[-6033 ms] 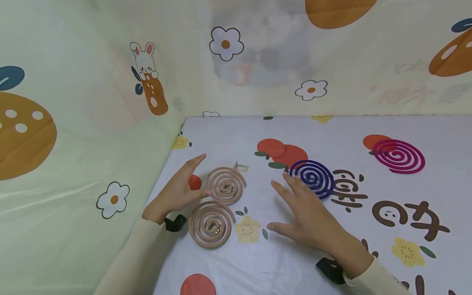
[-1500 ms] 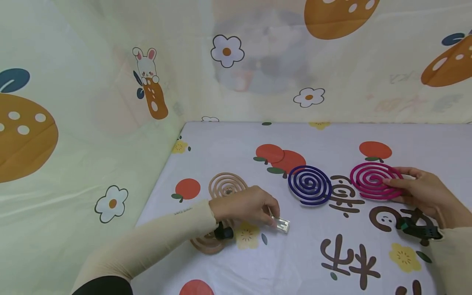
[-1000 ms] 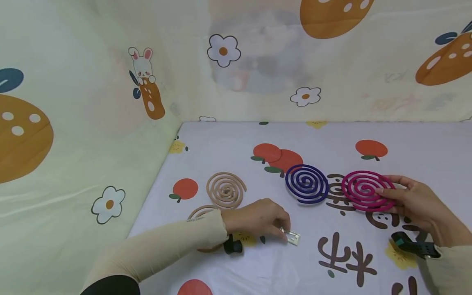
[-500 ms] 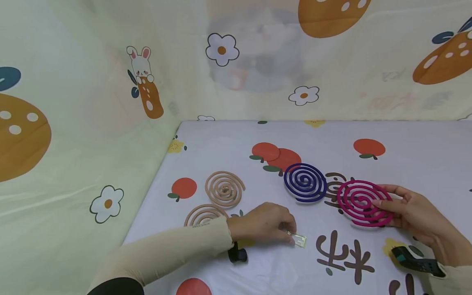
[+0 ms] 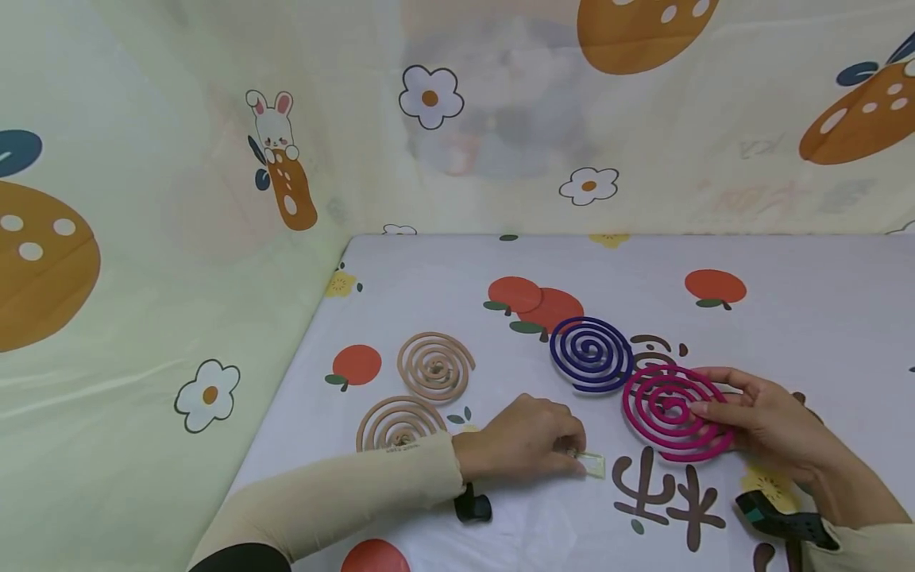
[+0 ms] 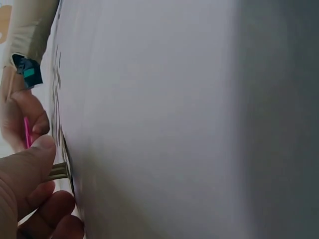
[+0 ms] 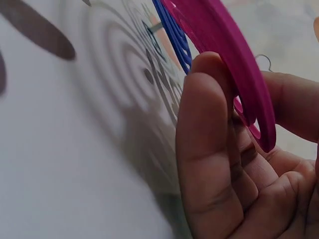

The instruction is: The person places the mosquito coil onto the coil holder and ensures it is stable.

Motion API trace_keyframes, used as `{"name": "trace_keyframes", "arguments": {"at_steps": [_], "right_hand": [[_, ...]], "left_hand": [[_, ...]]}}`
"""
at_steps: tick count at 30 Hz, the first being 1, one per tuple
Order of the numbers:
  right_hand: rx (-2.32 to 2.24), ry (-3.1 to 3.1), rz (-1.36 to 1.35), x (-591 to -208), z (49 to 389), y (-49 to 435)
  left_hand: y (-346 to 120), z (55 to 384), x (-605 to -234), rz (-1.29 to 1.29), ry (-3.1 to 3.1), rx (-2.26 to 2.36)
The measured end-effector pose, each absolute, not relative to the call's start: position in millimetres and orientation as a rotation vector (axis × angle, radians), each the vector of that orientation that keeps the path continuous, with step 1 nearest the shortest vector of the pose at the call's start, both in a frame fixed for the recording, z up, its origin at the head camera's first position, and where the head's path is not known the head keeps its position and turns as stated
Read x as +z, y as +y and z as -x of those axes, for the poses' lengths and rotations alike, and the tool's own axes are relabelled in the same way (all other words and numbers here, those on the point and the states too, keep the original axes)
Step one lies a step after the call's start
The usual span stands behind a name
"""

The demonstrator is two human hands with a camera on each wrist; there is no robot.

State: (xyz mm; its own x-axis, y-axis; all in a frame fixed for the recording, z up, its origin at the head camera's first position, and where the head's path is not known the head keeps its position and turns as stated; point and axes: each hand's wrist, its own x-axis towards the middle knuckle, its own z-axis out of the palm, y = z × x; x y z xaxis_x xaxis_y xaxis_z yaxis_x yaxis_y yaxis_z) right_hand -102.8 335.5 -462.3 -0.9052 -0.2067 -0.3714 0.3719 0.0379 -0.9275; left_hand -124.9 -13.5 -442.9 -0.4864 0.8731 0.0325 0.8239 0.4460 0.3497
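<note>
My right hand pinches a magenta mosquito coil by its right side. In the right wrist view the coil is tilted above the cloth, casting a spiral shadow. The left hand holds a small metal coil stand between thumb and fingers, low at the cloth. The left wrist view shows part of this stand by the thumb tip. A dark blue mosquito coil lies behind the magenta one, which overlaps its edge in the head view.
Two tan mosquito coils lie at the left, the far one whole in view, the near one partly hidden by the left sleeve. Metal shows at their centres. A printed white cloth covers the table, with patterned curtains behind and left.
The right hand has picked up the magenta coil from the far right and brought it left and nearer. My left hand has taken the metal stand from behind the tan coils, moving it right and nearer.
</note>
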Motion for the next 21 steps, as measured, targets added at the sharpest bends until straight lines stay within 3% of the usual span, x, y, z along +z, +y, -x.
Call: {"name": "trace_keyframes", "arguments": {"at_steps": [13, 21], "right_hand": [[-1.834, 1.979, -0.079, -456.5, 100.4, 314.2], [-1.807, 1.925, 0.065, -457.8, 101.3, 305.4]], "left_hand": [[-20.1, 116.1, -439.2, -1.398, 2.703, 0.287], [-40.1, 105.2, -433.3, -1.523, 2.641, 0.123]]}}
